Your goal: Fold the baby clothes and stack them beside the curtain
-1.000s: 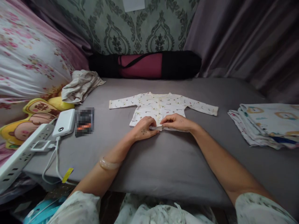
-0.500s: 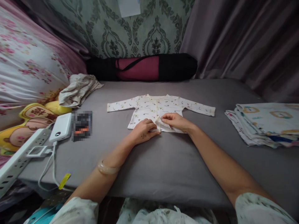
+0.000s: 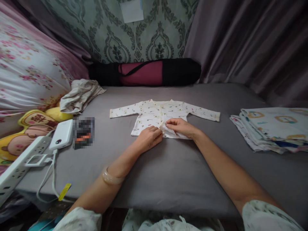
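A small white baby shirt (image 3: 149, 114) with a tiny print lies flat on the grey-covered surface (image 3: 154, 173), its long sleeves spread to both sides. At the middle of its hem, my left hand (image 3: 150, 138) is closed, fingers curled over the cloth edge. My right hand (image 3: 181, 127) pinches the front flap just to the right, and the lower corner of that flap is turned up, showing its plain inner side. The two hands nearly meet. Fingers hide part of the hem and whatever fastening lies beneath them.
Folded printed cloths (image 3: 271, 128) are stacked at the right. On the left are a power bank (image 3: 61, 134), a power strip (image 3: 21, 157), cables, a plush toy (image 3: 29, 134) and a crumpled cloth (image 3: 81, 94). A long black-and-maroon bag (image 3: 141, 73) lies along the back wall.
The view has tilted slightly. My left fingers have curled in more at the hem, with the thumb drawn closer. My right hand keeps its pinch on the flap in nearly the same place.
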A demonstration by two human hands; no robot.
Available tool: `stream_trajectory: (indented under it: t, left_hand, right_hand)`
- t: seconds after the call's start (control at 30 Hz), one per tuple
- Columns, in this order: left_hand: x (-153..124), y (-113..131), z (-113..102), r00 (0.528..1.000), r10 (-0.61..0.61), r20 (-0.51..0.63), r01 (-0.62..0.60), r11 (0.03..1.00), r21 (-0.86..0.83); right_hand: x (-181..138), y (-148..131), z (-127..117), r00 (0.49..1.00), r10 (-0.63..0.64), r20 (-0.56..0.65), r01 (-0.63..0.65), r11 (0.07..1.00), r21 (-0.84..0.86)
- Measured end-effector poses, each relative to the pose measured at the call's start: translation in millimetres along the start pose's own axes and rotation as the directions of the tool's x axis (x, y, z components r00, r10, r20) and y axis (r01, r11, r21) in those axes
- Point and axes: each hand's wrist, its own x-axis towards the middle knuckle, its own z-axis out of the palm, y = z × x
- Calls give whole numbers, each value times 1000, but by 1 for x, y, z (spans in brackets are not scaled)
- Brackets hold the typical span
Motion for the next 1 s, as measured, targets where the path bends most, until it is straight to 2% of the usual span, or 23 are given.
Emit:
stream_trajectory:
  t: [0.07, 0.2, 0.3, 0.33, 0.37, 0.43, 0.5, 0.53, 0.57, 0.63, 0.77, 1.0]
  left_hand:
    - [0, 0, 0, 999, -33, -41, 31, 998, -46]
    - [-1, 2, -4, 999, 32, -35, -35, 994, -102]
    - [1, 2, -4, 988, -90, -126, 72, 988, -140]
    - [2, 1, -3, 972, -152, -178, 126, 980, -152]
    - [3, -1, -2, 954, -201, -222, 168, 973, -160]
    - [6, -4, 2, 940, -238, -246, 205, 967, -151]
    - [9, -8, 8, 963, -223, -152, 209, 972, -107]
    - [10, -9, 11, 973, -217, -74, 211, 974, -78]
    - [10, -10, 14, 976, -218, 7, 218, 975, -49]
    - [11, -10, 19, 961, -240, 136, 242, 970, 2]
    - [11, -9, 22, 933, -276, 232, 271, 961, 57]
    - [21, -11, 3, 941, -236, 241, 235, 971, 34]
  right_hand:
    - [0, 0, 0, 1000, 2, 3, -2, 1000, -9]
    - [-4, -5, 1, 999, -25, 38, 30, 991, -127]
    - [-6, -10, 4, 980, -70, 184, 121, 952, -281]
    - [-5, -11, 6, 979, -73, 188, 135, 931, -340]
    - [-5, -12, 7, 987, -84, 139, 134, 902, -411]
    - [-3, -10, 10, 982, -177, -71, 104, 806, -583]
    - [-2, -4, 11, 918, -329, -223, 50, 653, -756]
    - [-1, 0, 12, 896, -375, -238, 22, 571, -821]
    - [-1, 4, 13, 896, -383, -227, -5, 502, -865]
    - [-1, 11, 15, 929, -311, -202, -55, 424, -904]
    - [-3, 19, 19, 971, -153, -182, -105, 410, -906]
    - [-1, 13, 14, 978, -105, -180, -118, 430, -895]
